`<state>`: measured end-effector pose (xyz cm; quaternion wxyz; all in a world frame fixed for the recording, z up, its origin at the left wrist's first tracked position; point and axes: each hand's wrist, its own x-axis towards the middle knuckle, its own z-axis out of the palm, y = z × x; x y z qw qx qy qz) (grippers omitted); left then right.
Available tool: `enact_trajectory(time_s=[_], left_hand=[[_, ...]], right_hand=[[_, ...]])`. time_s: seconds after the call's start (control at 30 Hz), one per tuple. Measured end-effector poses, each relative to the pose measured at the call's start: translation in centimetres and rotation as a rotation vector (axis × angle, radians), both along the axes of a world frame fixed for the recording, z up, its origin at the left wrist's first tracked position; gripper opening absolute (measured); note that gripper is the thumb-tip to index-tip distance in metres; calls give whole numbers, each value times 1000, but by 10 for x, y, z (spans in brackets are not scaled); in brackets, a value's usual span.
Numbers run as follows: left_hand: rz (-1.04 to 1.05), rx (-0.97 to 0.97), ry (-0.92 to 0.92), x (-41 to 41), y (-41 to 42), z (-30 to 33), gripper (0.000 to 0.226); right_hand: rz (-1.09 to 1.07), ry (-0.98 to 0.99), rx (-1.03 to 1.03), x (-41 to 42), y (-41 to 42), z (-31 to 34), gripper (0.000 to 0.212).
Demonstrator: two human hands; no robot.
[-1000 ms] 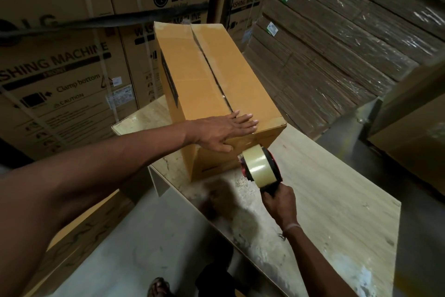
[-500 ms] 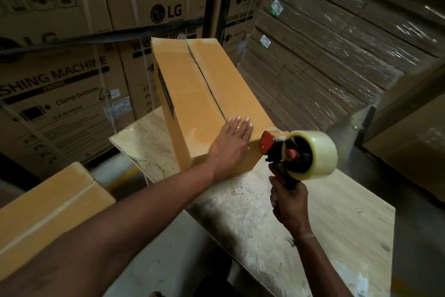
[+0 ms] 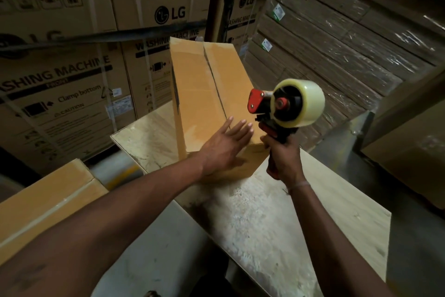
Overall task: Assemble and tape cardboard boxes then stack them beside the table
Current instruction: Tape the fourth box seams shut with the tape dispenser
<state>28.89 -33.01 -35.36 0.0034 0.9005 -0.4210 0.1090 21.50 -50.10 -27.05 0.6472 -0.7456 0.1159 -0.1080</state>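
Observation:
A long brown cardboard box (image 3: 199,94) lies on the pale wooden table (image 3: 277,219), its closed top flaps meeting in a seam covered with clear tape. My left hand (image 3: 224,147) rests flat with straight fingers on the near end of the box top. My right hand (image 3: 284,159) grips the handle of a red and black tape dispenser (image 3: 286,106) loaded with a clear tape roll, held upright just right of the box's near corner and above the table.
A taped cardboard box (image 3: 45,202) sits low at the left beside the table. Stacked washing machine cartons (image 3: 67,75) fill the background. Wrapped bundles of flat cardboard (image 3: 337,39) stand at the right. Another carton (image 3: 409,152) is at the far right.
My right hand lifted the tape dispenser from the box's near end face up to beside the top corner. My left hand turned to point along the box top. The view shifted, revealing the box at left.

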Motion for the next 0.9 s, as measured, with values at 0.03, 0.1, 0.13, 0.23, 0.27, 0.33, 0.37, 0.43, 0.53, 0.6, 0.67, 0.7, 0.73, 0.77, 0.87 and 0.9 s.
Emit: enact_trajectory(time_s=[0.03,0.1,0.13,0.23,0.27,0.33,0.37,0.43,0.53,0.6,0.67,0.7,0.73,0.77,0.87,0.9], left_hand=[[26,-30,12,-2,1,1,92],[165,-146,117,-6,1,10,93],[282,-214,173,-7,2,15,94],[695,-302,265,-8,16,24,111],[791,-315,337,-9,23,24,119],[863,-390,519,-9,33,27,128],[861,-435,579,-10,35,28,130],[832,-480,579,-10,38,27,130],[777,-514,535,-9,51,23,133],[711,-531,524,-4,61,22,132],[643,-536,484,7,70,22,123],[611,-541,468,14,74,22,117],[581,-544,457,21,77,23,111],[554,-543,452,29,80,24,106],[498,-517,487,58,91,25,99],[491,-493,499,68,94,25,97]], right_hand=[[3,-3,-14,8,1,1,37],[-6,31,-78,25,1,0,28],[-6,63,-113,32,0,-2,20],[-25,168,-142,47,6,-4,15],[-33,203,-153,51,8,-6,16],[-45,250,-190,59,11,-10,27],[-59,258,-209,63,10,-13,37],[-78,270,-240,72,6,-26,49],[-139,293,-256,70,5,-40,47],[-173,299,-229,53,9,-40,47],[-192,323,-189,25,17,-36,50],[-183,330,-164,9,24,-30,50],[-164,338,-148,-8,33,-21,47],[-146,348,-140,-24,45,-8,43],[-111,392,-111,-61,68,8,18],[-90,409,-92,-71,73,10,16]])
